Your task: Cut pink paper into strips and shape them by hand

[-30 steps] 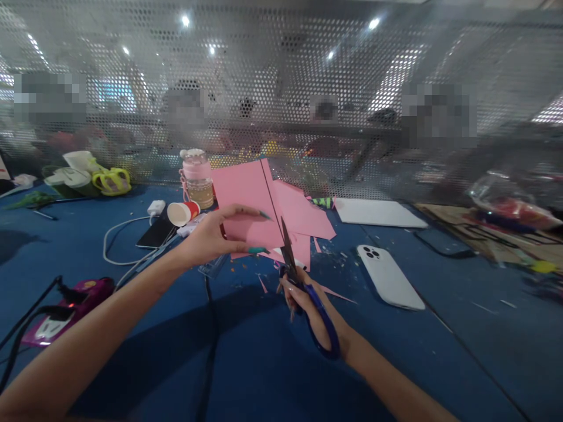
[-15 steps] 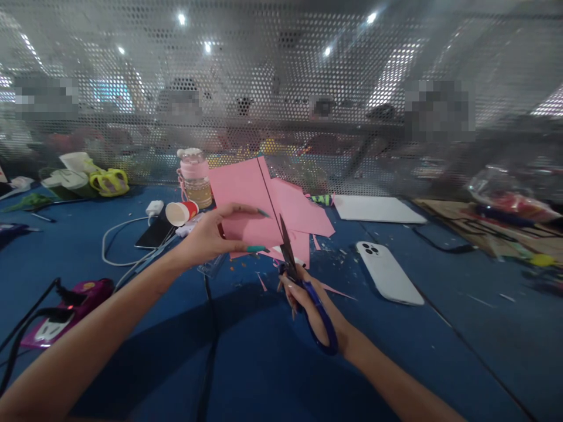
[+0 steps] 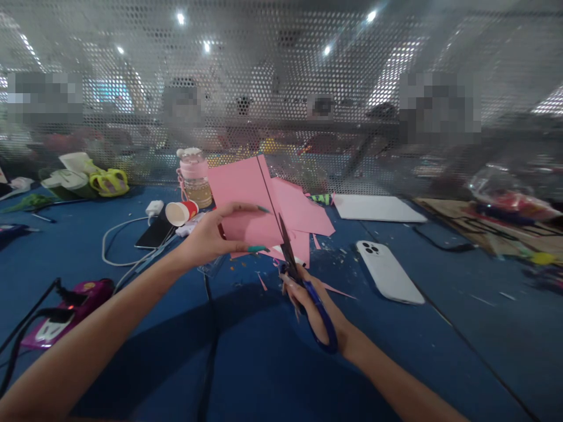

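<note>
My left hand grips a sheet of pink paper, thumb in front of it and fingers along its face. A dark line runs down near the sheet's right edge. Blue-handled scissors sit in my right hand, with fingers through the loops. Their dark blades point up and away, at the lower right corner of the sheet by the line; I cannot tell how wide the blades are apart. More pink paper lies on the blue table behind, partly hidden by the held sheet.
A white phone and a white flat pad lie to the right. On the left are a tipped paper cup, a pink-lidded bottle, a dark phone with cables, and a purple power strip. A perforated screen stands behind.
Almost nothing differs. The scissors and my right hand have shifted very slightly, with the blades still at the sheet's lower right corner. My left hand keeps its hold.
</note>
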Motion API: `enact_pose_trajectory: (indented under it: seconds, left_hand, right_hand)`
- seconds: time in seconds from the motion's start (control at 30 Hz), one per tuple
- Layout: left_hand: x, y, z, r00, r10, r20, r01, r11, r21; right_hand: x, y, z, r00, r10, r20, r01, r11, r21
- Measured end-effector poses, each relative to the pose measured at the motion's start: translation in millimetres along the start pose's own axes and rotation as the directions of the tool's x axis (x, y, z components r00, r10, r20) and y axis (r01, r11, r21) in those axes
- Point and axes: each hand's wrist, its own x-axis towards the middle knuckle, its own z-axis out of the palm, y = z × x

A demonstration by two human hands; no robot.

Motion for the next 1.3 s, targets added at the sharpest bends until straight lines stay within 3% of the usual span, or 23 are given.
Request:
enact_pose_trajectory:
  seconds: [0.53, 1.3]
  left_hand:
    - [-0.1, 0.8, 1.8, 1.000, -0.012, -0.028, 0.012, 1.000, -0.002]
    - [-0.4, 2.3, 3.0, 0.999, -0.023, -0.036, 0.023, 1.000, -0.002]
  right_hand:
    - [-1.4, -5.0, -1.6, 0.999, -0.043, -0.021, 0.042, 0.997, -0.065]
    - [-1.2, 0.1, 0.7, 1.000, -0.004, -0.028, 0.004, 1.000, 0.016]
